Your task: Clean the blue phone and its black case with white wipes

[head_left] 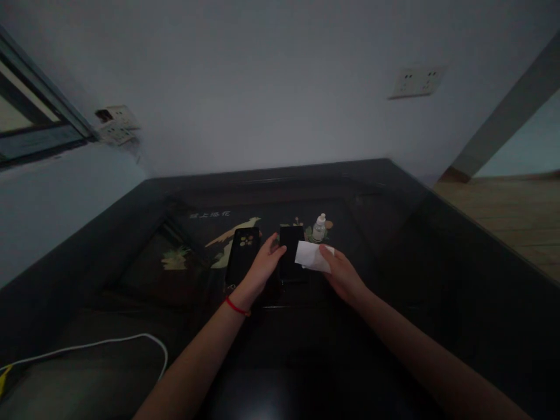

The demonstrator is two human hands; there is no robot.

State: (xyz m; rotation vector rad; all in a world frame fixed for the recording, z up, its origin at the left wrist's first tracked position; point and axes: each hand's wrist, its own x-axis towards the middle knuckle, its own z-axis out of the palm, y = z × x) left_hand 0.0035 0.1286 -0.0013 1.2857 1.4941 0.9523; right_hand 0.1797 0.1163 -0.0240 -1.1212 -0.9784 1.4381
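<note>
A black phone (pixel 291 252) lies flat on the dark table, its screen dark. At its left edge is my left hand (pixel 263 263), thumb and forefinger stretched out and apart, with the thumb tip over the phone's edge. Pinched between the thumb and fingers of my right hand (pixel 341 273) is a white folded tissue (pixel 313 256), held over the phone's right side. A black phone case (pixel 242 254) with round camera holes lies left of my left hand. Just beyond the tissue stands a small clear dropper bottle (pixel 319 228) with a white cap.
The glossy black table (pixel 271 350) has painted decoration and meets a pale wall (pixel 262 87). A white cable (pixel 100 341) curves across the lower left. Wall sockets (pixel 417 81) are at the upper right, more sockets (pixel 117 124) by the window.
</note>
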